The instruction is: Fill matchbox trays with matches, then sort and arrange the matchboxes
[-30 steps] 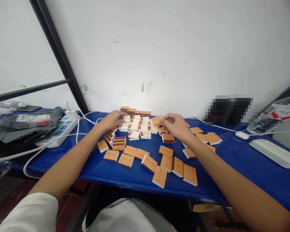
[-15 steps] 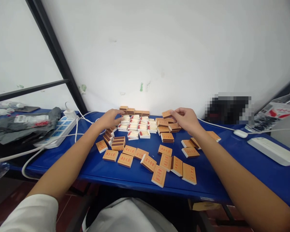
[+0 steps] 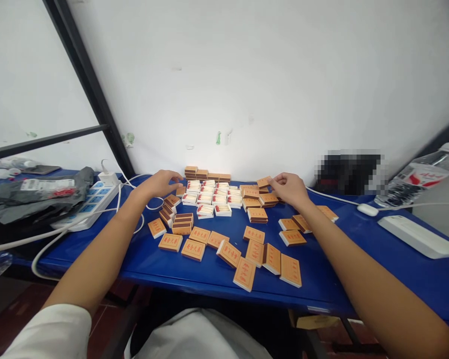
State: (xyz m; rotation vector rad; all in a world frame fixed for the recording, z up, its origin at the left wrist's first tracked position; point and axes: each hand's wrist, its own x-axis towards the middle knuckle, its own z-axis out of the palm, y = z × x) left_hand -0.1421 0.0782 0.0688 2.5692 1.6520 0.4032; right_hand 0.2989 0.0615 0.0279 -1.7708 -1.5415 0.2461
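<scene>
My right hand (image 3: 289, 188) pinches the right end of an orange matchbox (image 3: 263, 182) between thumb and fingers, at the back of the stacked matchboxes (image 3: 251, 191) right of centre. My left hand (image 3: 165, 183) hovers with thumb and fingers apart, holding nothing, just left of the open match trays (image 3: 204, 197). These white trays, filled with red-tipped matches, form rows in the middle. Close below the left fingertips stands a small orange matchbox (image 3: 180, 191). Nearer to me, closed matchboxes (image 3: 193, 250) with red lettering lie scattered over the blue table (image 3: 205, 279).
A row of stacked matchboxes (image 3: 208, 175) stands against the wall. On the left are a power strip (image 3: 93, 199), white cables and a grey plastic bag (image 3: 41, 197). At right lie a white device (image 3: 419, 235) and a plastic bottle (image 3: 415, 177).
My left hand has shifted slightly left, away from the match trays, uncovering a small matchbox. My right hand still pinches its matchbox, now a little farther right and lower.
</scene>
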